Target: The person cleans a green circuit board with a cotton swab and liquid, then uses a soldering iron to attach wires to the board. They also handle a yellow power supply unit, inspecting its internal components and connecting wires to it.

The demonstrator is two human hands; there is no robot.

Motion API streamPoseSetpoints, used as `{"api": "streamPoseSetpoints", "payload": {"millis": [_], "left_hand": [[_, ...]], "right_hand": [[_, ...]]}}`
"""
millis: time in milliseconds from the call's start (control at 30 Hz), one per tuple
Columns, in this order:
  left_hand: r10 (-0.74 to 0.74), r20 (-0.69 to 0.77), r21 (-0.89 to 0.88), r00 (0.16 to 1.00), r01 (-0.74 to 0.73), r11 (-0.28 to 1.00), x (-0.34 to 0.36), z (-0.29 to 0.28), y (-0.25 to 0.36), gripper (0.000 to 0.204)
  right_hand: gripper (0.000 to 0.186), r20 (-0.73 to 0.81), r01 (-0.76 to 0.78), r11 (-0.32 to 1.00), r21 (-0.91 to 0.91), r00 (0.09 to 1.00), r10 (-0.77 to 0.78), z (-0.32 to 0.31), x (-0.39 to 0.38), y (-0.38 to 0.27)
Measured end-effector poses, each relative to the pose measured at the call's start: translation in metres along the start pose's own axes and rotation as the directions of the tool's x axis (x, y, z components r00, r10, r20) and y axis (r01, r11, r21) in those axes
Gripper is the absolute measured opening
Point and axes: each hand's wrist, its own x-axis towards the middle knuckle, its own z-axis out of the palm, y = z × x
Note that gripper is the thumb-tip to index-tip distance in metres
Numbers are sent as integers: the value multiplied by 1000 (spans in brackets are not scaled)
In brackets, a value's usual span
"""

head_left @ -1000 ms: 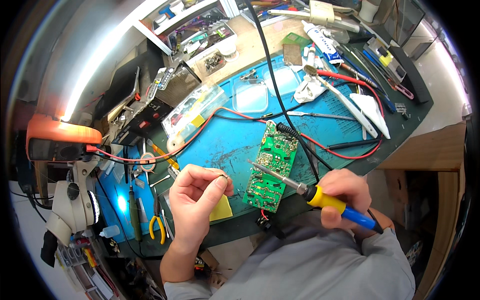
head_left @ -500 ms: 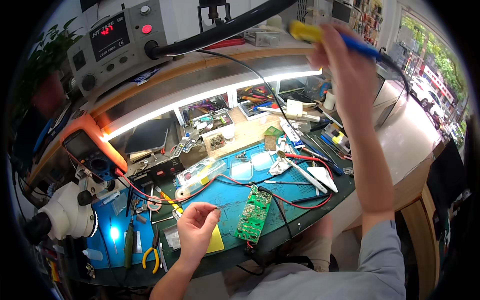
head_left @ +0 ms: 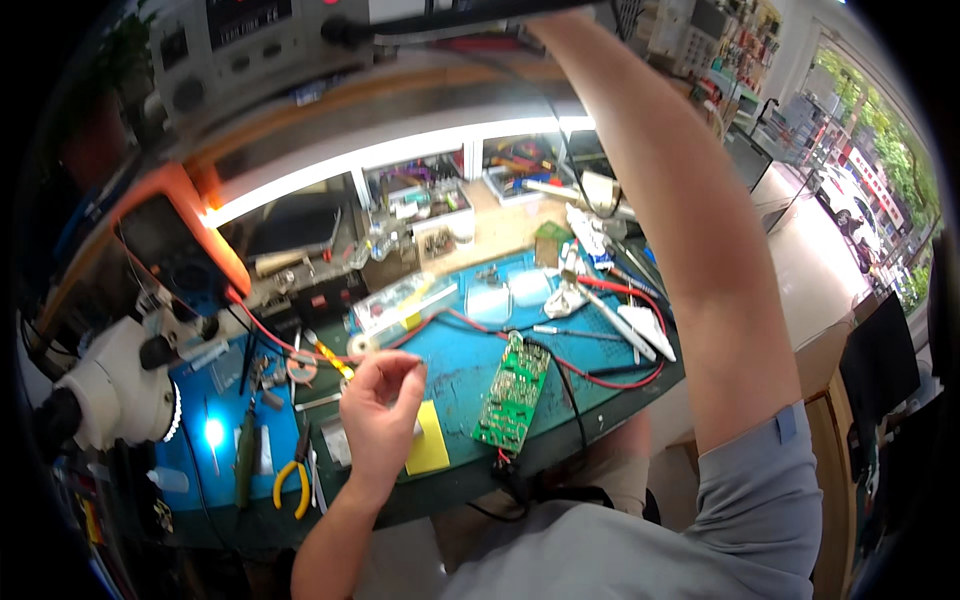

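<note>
My left hand point(head_left: 384, 400) hovers over the front edge of the blue work mat point(head_left: 440, 365), its thumb and forefinger pinched together; whatever they hold is too small to make out. Just below it lies a yellow paper pad point(head_left: 428, 445). To the hand's right, a green circuit board point(head_left: 512, 400) rests solder side up, with a dark lead at its lower end. My right forearm point(head_left: 690, 190) stretches up and to the left across the bench, and the hand itself is cut off by the upper edge, near the thick black cable point(head_left: 450, 18).
An orange multimeter point(head_left: 185, 250) with red and black leads stands at the left, above a white microscope head point(head_left: 120, 385). Yellow-handled pliers point(head_left: 292, 485) lie at the front left. A grey soldering station point(head_left: 250, 50) sits on the shelf. Tweezers and pens crowd the mat's right.
My right hand, which held a blue and yellow handled tool at the upper right, has swung up and left out of view. The left hand stays pinched. The view has shifted.
</note>
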Motion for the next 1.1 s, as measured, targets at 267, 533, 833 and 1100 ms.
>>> {"api": "streamPoseSetpoints", "payload": {"millis": [267, 533, 833, 1100], "left_hand": [[-49, 5, 57, 999, 48, 997, -8, -4, 8, 11], [-76, 35, 63, 996, 74, 995, -2, 2, 5, 15], [-21, 38, -12, 999, 21, 1000, -2, -1, 6, 14], [6, -19, 173, 1000, -3, 985, -47, 10, 16, 9]], "right_hand": [[32, 103, -85, 954, 289, 993, 57, 2, -26, -37], [26, 579, -617, 103, 780, 774, 255, -91, -99, -84], [39, 267, 321, 628, 709, 702, -660, -143, -325, -8], [59, 375, 549, 473, 689, 288, -881, -103, -370, -5]]}}
